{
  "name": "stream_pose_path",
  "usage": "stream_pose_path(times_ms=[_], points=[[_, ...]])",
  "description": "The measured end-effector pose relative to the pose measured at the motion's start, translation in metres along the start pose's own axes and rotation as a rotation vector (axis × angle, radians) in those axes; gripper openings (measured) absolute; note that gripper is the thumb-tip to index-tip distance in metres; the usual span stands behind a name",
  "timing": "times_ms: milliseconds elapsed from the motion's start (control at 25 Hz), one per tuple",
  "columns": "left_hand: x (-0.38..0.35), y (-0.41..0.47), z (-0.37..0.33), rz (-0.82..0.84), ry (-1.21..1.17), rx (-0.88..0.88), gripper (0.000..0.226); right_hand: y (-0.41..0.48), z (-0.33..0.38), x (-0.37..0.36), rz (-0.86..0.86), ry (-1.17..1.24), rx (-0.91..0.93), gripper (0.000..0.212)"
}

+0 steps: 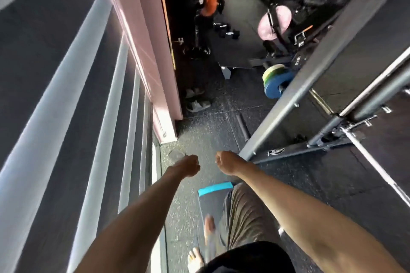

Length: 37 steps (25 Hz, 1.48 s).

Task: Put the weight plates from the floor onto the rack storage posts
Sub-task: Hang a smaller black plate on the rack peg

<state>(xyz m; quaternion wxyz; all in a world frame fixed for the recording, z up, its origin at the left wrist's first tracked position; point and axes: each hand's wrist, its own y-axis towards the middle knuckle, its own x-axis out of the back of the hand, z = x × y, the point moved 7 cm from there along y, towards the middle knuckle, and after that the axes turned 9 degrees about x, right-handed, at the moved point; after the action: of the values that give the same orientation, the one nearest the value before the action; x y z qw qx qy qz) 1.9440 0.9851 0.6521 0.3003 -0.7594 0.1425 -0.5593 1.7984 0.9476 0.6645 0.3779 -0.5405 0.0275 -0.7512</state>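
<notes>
Left hand, low centre, has its fingers curled under with nothing seen in it. At its 10 o'clock a dark disc, likely a small plate, lies flat on the floor, axis upright. Right hand is curled likewise and empty. Toward 2 o'clock, blue and green plates sit low on the rack, axis roughly 10-to-4. Best to crouch, grip the rim, tip it on edge and line the hole with a post.

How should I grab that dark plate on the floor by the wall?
Probably by its near rim, coming from above: the dark plate lies flat on the floor, leaving only the edge to hook fingers under, and your left hand is nearest.
</notes>
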Motion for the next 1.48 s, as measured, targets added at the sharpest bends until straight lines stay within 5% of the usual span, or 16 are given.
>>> stream_pose_path(times_ms=[200,480,880,1160,1480], points=[[0.066,0.123,-0.007,0.070,0.055,-0.085,0.034,0.142,-0.040,0.030,0.146,0.014,-0.065,0.025],[0.232,0.369,-0.049,0.113,0.084,-0.059,0.038,0.375,-0.100,0.173,0.060,0.145,-0.117,0.023],[0.365,0.630,-0.160,0.293,0.439,-0.228,0.032,0.545,-0.237,0.310,0.011,0.357,-0.396,0.031],[0.431,0.745,-0.339,0.338,0.654,-0.601,0.033,0.577,-0.343,0.412,-0.300,0.598,-0.752,0.027],[0.409,0.744,-0.549,0.356,0.925,-1.037,0.033,0.502,-0.463,0.489,-0.736,0.695,-1.157,0.031]])
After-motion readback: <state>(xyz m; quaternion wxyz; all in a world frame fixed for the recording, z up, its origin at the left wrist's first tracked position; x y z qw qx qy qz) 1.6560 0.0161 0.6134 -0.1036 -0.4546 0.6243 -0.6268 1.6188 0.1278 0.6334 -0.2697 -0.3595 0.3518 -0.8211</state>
